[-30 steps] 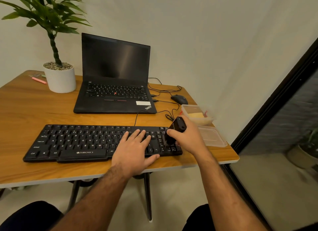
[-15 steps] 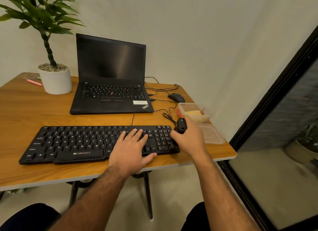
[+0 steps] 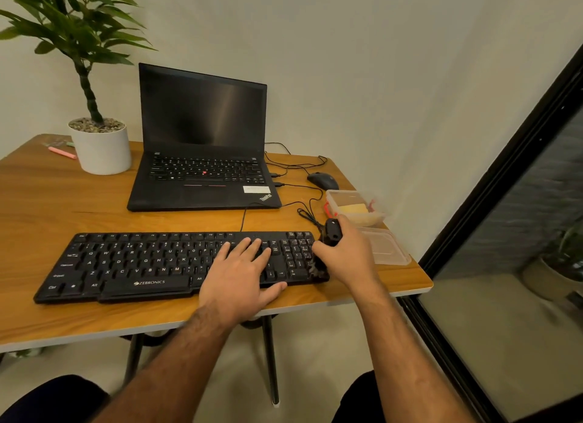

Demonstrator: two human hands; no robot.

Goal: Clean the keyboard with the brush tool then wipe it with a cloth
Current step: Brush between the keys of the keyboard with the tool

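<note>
Black Zebronics keyboard [image 3: 142,265] lay under my left hand [image 3: 241,277], fingers spread flat on its keys; my right hand [image 3: 348,258] gripped the black brush tool [image 3: 331,233]. Its bristles touched the keyboard's right end.

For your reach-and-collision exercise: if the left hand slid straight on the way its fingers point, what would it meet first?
The left hand lies flat on the keyboard, fingers pointing away towards the laptop. Past the keyboard's far edge lies bare table, so the laptop's front edge probably comes first, though the thin keyboard cable runs close.
</note>
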